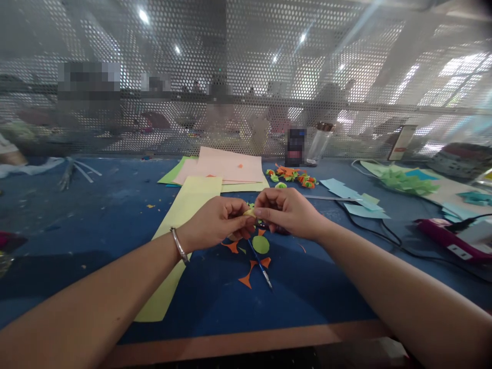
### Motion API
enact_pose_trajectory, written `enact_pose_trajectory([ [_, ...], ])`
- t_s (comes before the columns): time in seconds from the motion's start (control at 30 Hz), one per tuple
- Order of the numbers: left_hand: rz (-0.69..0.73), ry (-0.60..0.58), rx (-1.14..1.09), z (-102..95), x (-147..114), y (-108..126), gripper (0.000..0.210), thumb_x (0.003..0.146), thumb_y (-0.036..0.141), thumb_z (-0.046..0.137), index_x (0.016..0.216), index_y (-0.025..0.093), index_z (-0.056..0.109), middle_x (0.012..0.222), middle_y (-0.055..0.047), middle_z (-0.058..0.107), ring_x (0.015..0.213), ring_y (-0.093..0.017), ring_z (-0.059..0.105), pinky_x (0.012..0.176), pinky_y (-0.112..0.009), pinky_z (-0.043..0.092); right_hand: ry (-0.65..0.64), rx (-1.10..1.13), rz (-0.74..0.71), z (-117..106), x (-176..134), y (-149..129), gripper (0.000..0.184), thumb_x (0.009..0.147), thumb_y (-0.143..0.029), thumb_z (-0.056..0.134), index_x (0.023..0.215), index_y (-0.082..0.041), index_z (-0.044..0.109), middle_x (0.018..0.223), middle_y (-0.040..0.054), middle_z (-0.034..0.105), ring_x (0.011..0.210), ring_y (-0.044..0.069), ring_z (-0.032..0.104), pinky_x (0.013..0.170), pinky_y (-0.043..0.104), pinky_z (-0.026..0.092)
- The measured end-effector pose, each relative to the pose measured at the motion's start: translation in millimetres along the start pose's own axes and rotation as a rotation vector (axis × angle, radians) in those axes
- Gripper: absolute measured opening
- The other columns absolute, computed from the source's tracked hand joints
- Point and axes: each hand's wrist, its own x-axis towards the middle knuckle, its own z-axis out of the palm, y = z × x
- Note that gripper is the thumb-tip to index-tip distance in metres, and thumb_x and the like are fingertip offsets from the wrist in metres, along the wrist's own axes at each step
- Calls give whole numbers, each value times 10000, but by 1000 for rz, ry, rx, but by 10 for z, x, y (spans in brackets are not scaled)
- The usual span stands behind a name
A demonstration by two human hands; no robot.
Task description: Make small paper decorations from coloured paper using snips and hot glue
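Note:
My left hand (221, 218) and my right hand (287, 211) meet over the middle of the blue table. Between their pinched fingertips is a small piece of yellow paper (250, 212), held from both sides; its exact shape is partly hidden by the fingers. Just below the hands lie a round green paper disc (261, 245), a thin blue pen-like stick (257, 257) with a silvery tip, and orange paper offcuts (246, 278). A long yellow paper strip (175, 266) runs beneath my left wrist.
Pink sheets (230, 165) are stacked behind my hands. Folded orange and green paper pieces (294, 175) sit right of them, near a clear bottle (320, 145). Light blue papers (351, 197), a black cable (390, 238) and a purple power strip (457, 241) lie right. A perforated screen (246, 61) stands behind.

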Motion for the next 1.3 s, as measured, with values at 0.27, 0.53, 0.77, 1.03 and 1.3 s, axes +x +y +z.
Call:
enact_pose_trajectory([
  [0.27, -24, -129, -24, -65, -22, 71, 251, 928, 408, 614, 876, 173, 681, 804, -50, 745, 691, -142, 700, 659, -261, 563, -52, 79, 18, 18, 0, -7, 149, 838, -296, 660, 787, -183, 577, 537, -66, 549, 413, 69, 492, 389, 185, 348],
  [0.53, -63, -56, 109, -153, -32, 106, 293, 943, 416, 566, 877, 145, 656, 805, -80, 744, 636, -142, 685, 591, -244, 523, -137, -318, -9, -63, 39, 101, 77, 866, -229, 586, 830, -172, 624, 636, -29, 609, 487, 93, 549, 486, 224, 390],
  [0.77, -253, 23, 228, -217, 1, -78, 375, 904, 323, 515, 1245, 169, 494, 725, -23, 689, 599, -180, 664, 539, -269, 493, -364, -665, -36, -27, -27, 40, 123, 790, -261, 694, 878, -189, 647, 783, 14, 674, 656, 136, 564, 543, 251, 350],
  [1.03, -193, 153, 745, -379, -12, -130, 222, 831, 352, 600, 1009, 219, 613, 551, 13, 586, 490, -186, 544, 497, -284, 299, -366, -663, -9, -22, -17, 59, 146, 802, -268, 696, 911, -192, 634, 834, 31, 673, 699, 153, 573, 592, 269, 384],
  [1.3, -3, 347, 776, -280, -1, -8, 161, 896, 335, 544, 896, 213, 649, 757, -31, 694, 689, -193, 616, 612, -280, 371, -384, -683, -38, -4, -17, 59, 49, 815, -196, 634, 860, -176, 627, 855, 52, 676, 713, 157, 575, 588, 260, 387],
])
